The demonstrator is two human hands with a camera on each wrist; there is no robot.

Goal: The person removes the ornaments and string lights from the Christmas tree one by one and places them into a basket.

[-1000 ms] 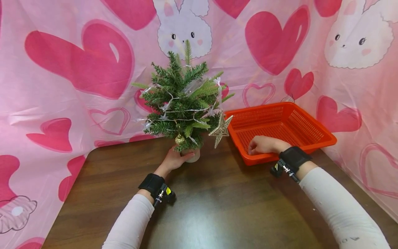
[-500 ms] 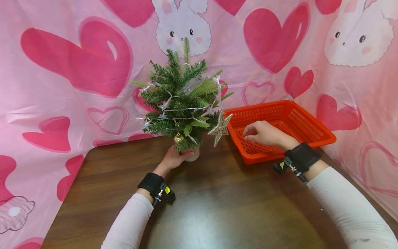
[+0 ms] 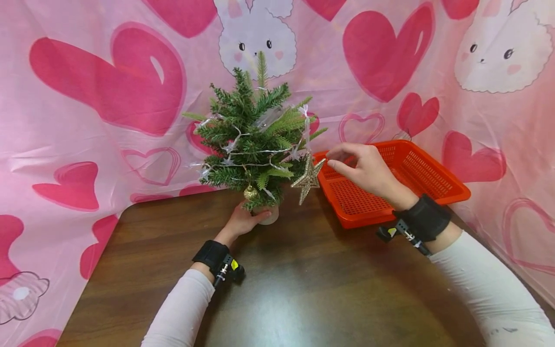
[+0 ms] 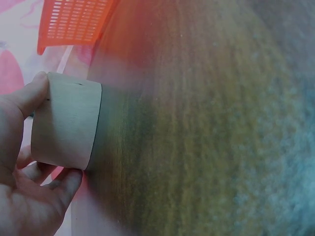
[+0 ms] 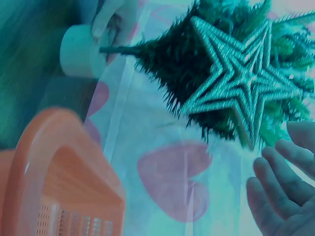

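A small green Christmas tree (image 3: 247,140) stands on the table in a pale round base (image 3: 270,216). My left hand (image 3: 243,220) grips that base; in the left wrist view the thumb lies on one side of the base (image 4: 66,120) and curled fingers on the other. A glittery gold star (image 3: 308,180) hangs at the tree's right side. Close beside the star's right point is my right hand (image 3: 368,168), fingers loosely bent and nothing seen between them. In the right wrist view its fingertips (image 5: 263,164) are near the star (image 5: 243,78), with a small gap.
An orange plastic basket (image 3: 353,219) stands right of the tree, below the right hand. A gold ball ornament (image 3: 250,193) and a white string of lights (image 3: 256,153) are on the tree. Pink heart-patterned cloth (image 3: 99,144) hangs behind the brown table (image 3: 277,294).
My right hand has risen out of the basket and moved up and left to the star, its fingers opening. The left hand has stayed at the tree's base.
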